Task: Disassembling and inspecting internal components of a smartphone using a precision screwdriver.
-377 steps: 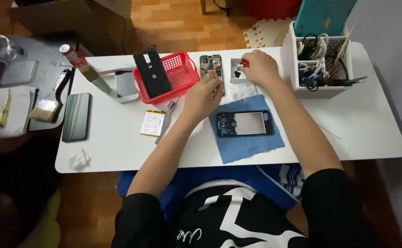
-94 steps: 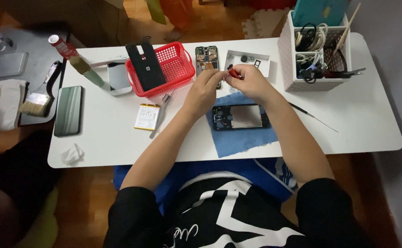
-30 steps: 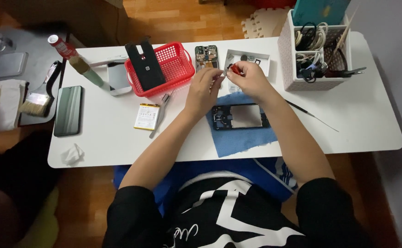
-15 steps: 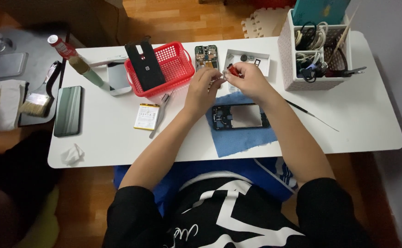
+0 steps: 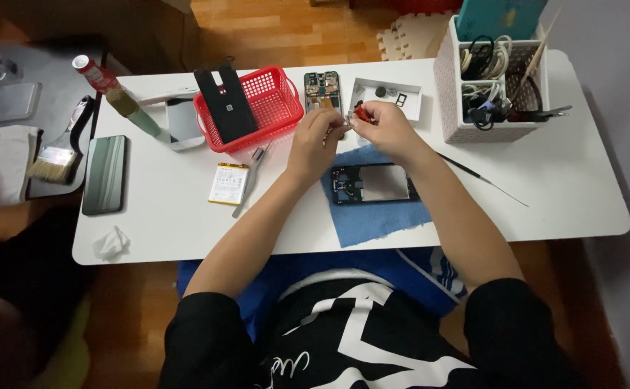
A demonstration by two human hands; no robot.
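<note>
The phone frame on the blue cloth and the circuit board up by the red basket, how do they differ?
The phone frame lies crosswise on the blue cloth, just below both hands; the circuit board lies lengthwise on the bare table, beside the red basket. The frame is dark with a pale open middle; the board is greenish and crowded with parts. Both lie flat, untouched.

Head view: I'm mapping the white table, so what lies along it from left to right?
Dark phone → red basket → left hand → right hand → white organiser box.
</note>
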